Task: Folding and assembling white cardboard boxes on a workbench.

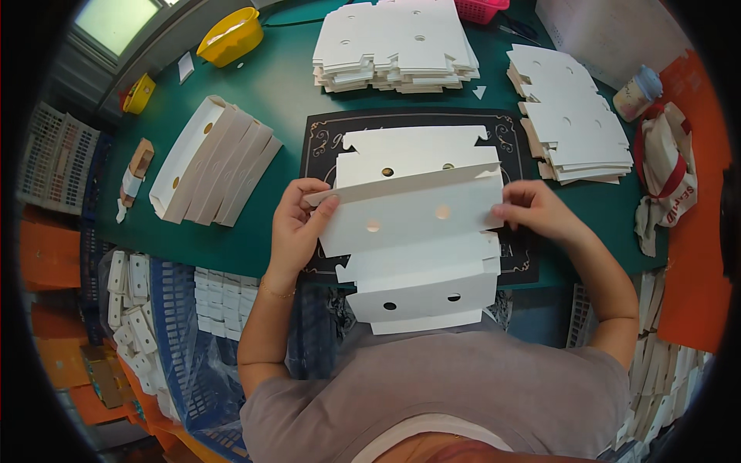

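A white die-cut cardboard box blank [409, 224] with round holes lies partly folded over a black printed mat [320, 154], its near flap hanging past the table's front edge. My left hand [296, 220] pinches the blank's left end, thumb on top, where a long panel stands up along a crease. At the opposite end my right hand [544, 212] is closed, thumb and fingertips on the right edge of the same blank. Part of the blank beyond the raised panel is hidden by it.
Flat white blanks are piled at the back [394, 46] and at the right [575, 116]. Folded boxes [216, 162] stand in a row at the left. A yellow basket [229, 37], a lidded cup [638, 92] and a cloth bag [665, 166] edge the table. Blue crates [181, 347] hold boxes below.
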A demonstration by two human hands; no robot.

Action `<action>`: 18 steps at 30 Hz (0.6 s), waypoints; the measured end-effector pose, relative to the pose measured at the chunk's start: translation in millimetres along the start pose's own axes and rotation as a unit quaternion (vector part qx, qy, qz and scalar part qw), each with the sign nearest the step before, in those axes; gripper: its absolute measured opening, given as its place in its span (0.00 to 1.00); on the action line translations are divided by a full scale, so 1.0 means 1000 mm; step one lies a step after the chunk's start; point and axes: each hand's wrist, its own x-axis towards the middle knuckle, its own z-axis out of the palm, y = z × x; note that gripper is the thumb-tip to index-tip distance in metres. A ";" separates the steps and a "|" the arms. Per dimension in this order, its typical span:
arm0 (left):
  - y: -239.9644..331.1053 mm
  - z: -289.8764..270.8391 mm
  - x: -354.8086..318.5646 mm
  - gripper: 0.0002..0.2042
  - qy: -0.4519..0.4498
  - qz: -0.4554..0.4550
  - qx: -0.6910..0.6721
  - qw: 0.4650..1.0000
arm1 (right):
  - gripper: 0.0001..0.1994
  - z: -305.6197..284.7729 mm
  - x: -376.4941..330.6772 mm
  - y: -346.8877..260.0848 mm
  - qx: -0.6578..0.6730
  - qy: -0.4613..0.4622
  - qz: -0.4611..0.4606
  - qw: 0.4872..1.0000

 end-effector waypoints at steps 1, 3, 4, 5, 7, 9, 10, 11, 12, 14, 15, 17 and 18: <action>0.000 0.004 -0.001 0.19 -0.003 -0.002 -0.002 1.000 | 0.13 0.002 -0.004 0.004 -0.008 -0.033 0.043 0.998; 0.002 0.012 -0.003 0.22 0.063 0.033 0.039 0.997 | 0.15 0.010 -0.006 0.004 -0.018 -0.021 0.032 0.999; 0.001 0.011 -0.006 0.19 0.087 0.033 0.111 0.989 | 0.15 0.010 -0.008 0.002 -0.040 -0.009 0.038 0.998; 0.003 0.003 -0.007 0.19 0.084 0.033 0.111 0.990 | 0.16 0.011 -0.008 0.002 -0.062 0.005 0.043 0.997; 0.011 -0.017 -0.013 0.14 -0.073 -0.136 0.256 0.954 | 0.18 0.016 -0.009 0.004 -0.076 0.027 0.017 0.997; 0.001 -0.020 -0.021 0.09 -0.067 -0.147 0.171 0.972 | 0.20 0.019 -0.007 0.008 -0.092 0.046 -0.010 0.995; 0.001 -0.022 -0.024 0.09 -0.064 -0.152 0.145 0.976 | 0.21 0.019 -0.006 0.010 -0.134 0.050 -0.004 0.990; 0.000 -0.023 -0.026 0.10 -0.061 -0.156 0.119 0.979 | 0.22 0.019 -0.006 0.012 -0.177 0.055 0.002 0.983; -0.001 -0.023 -0.028 0.10 -0.063 -0.145 0.125 0.979 | 0.22 0.021 -0.005 0.011 -0.177 0.052 0.002 0.983; 0.000 -0.015 -0.033 0.11 -0.025 -0.139 0.099 0.985 | 0.22 0.029 -0.004 0.009 -0.211 0.092 -0.035 0.973; 0.000 -0.009 -0.035 0.11 0.010 -0.130 0.071 0.989 | 0.22 0.034 -0.004 0.005 -0.210 0.089 -0.036 0.973; 0.006 0.018 -0.038 0.11 0.046 -0.074 0.080 0.993 | 0.17 0.045 -0.007 -0.006 -0.269 0.088 -0.084 0.955; 0.011 0.033 -0.040 0.10 0.080 -0.016 0.088 0.993 | 0.15 0.056 -0.008 -0.013 -0.309 0.079 -0.118 0.940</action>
